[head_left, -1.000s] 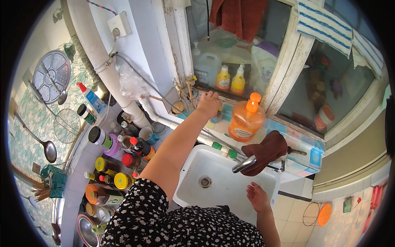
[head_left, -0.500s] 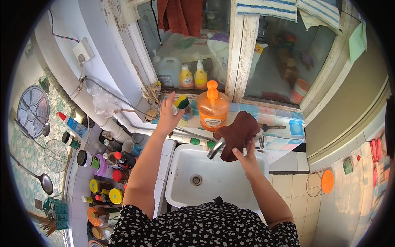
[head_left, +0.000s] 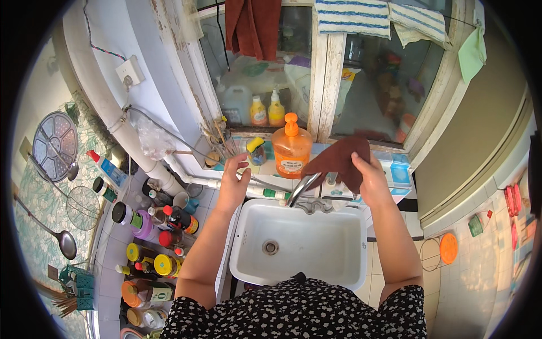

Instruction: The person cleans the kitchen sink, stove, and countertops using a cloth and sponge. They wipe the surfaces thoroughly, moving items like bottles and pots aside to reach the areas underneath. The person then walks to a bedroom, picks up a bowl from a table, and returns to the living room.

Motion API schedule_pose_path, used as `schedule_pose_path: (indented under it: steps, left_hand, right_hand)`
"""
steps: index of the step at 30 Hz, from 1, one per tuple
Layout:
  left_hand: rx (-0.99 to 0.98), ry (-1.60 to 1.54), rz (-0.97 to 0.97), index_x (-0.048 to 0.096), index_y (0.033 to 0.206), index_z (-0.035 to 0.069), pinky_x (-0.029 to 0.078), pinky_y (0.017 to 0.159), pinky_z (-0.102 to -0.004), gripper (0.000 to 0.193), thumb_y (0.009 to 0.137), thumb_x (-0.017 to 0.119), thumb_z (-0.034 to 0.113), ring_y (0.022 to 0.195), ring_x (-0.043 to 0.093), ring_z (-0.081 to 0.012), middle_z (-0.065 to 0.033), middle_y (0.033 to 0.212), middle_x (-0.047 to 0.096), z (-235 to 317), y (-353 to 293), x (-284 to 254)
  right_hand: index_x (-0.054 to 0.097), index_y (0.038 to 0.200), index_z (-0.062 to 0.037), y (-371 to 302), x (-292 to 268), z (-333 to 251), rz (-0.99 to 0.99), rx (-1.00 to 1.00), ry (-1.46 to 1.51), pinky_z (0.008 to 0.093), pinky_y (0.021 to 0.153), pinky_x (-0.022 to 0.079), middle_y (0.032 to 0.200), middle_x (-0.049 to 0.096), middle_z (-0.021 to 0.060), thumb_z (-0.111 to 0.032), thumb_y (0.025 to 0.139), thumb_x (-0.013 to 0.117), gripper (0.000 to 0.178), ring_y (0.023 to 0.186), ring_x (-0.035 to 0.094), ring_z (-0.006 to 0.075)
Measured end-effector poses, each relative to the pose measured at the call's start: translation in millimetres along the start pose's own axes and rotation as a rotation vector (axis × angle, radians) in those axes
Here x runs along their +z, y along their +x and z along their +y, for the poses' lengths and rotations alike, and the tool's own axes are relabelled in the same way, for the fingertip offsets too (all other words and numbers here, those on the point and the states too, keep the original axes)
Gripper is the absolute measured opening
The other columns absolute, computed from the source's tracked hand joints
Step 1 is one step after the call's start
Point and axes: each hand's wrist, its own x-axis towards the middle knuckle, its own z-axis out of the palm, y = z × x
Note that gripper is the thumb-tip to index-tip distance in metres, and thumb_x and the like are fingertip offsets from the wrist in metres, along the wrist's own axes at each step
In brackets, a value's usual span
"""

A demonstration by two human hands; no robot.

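My right hand (head_left: 372, 178) grips a brown cloth (head_left: 341, 158) by its right side, lifted over the back edge of the white sink (head_left: 296, 271). The cloth's left part hangs against the chrome faucet (head_left: 302, 189) and hides some of it. Nothing is in my left hand (head_left: 234, 181), which is raised with fingers apart, in front of a small glass holding a yellow-and-green sponge (head_left: 255, 145). Between my hands, on the tiled ledge, stands a clear orange pump bottle (head_left: 291, 148).
Several jars and bottles (head_left: 152, 257) crowd the counter left of the sink. White pipes (head_left: 197, 179) run behind the basin. Window frames (head_left: 330, 85) rise behind the ledge, with a brown towel (head_left: 252, 28) and striped cloths (head_left: 353, 17) hanging before them. An orange disc (head_left: 449, 248) is at the right.
My right hand has moved right and up with the cloth, drawing it partly off the faucet and spreading it. My left hand has come lower and slightly right, away from the sponge.
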Motion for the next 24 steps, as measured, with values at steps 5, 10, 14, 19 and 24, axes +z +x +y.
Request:
schedule_pose_path:
  steps: [5, 10, 14, 19, 24]
  left_hand:
    - [-0.046, -0.311, -0.070, 0.047, 0.128, 0.004, 0.047, 0.090, -0.0280, 0.037, 0.092, 0.053, 0.000, 0.114, 0.056, -0.0192, -0.0083, 0.126, 0.051, 40.3, -15.6, -4.6]
    - [-0.238, -0.933, -0.336, 0.030, 0.145, 0.006, 0.043, 0.101, -0.0384, 0.074, 0.093, 0.046, 0.058, 0.128, 0.045, -0.0234, -0.0134, 0.141, 0.042, 101.0, -35.2, -16.7]
    - [-0.569, -1.376, -0.449, 0.031, 0.144, 0.006, 0.041, 0.104, -0.0425, 0.086, 0.088, 0.043, 0.069, 0.127, 0.047, -0.0278, -0.0154, 0.142, 0.042, 115.4, -54.3, -19.5]
    - [-0.750, -1.270, -0.277, 0.028, 0.146, 0.010, 0.041, 0.105, -0.0442, 0.068, 0.090, 0.062, 0.026, 0.124, 0.049, -0.0296, -0.0152, 0.136, 0.047, 88.3, -85.8, -39.4]
    - [-0.803, -1.186, -0.008, 0.036, 0.140, 0.005, 0.040, 0.105, -0.0445, 0.060, 0.086, 0.060, 0.017, 0.120, 0.053, -0.0307, -0.0168, 0.132, 0.051, 84.5, -97.7, -33.9]
  right_hand:
    - [0.047, 0.132, -0.0024, -9.9, 38.0, -59.6, -0.143, -0.344, 0.094, 0.0385, 0.103, 0.039, 0.127, 0.057, 0.0069, -0.017, 0.096, 0.055, 0.039, 0.119, 0.052, 0.0204]
    - [0.043, 0.136, 0.0010, -37.9, 71.8, -41.1, -0.383, -0.098, 0.022, 0.0380, 0.103, 0.040, 0.131, 0.054, 0.0091, -0.016, 0.093, 0.058, 0.048, 0.121, 0.052, 0.0214]
    - [0.044, 0.135, 0.0002, -65.5, 86.7, 9.6, -0.738, 0.100, -0.465, 0.0323, 0.097, 0.043, 0.121, 0.059, 0.0084, -0.025, 0.095, 0.059, 0.049, 0.112, 0.055, 0.0172]
    - [0.050, 0.129, -0.0011, -75.4, 71.8, 52.5, -0.825, 0.162, -0.640, 0.0331, 0.092, 0.046, 0.114, 0.063, 0.0114, -0.029, 0.092, 0.062, 0.048, 0.105, 0.060, 0.0192]
    - [0.046, 0.132, 0.0019, -77.7, 39.2, 75.9, -0.678, 0.315, -0.736, 0.0324, 0.091, 0.048, 0.119, 0.060, 0.0132, -0.029, 0.087, 0.071, 0.060, 0.108, 0.058, 0.0197]
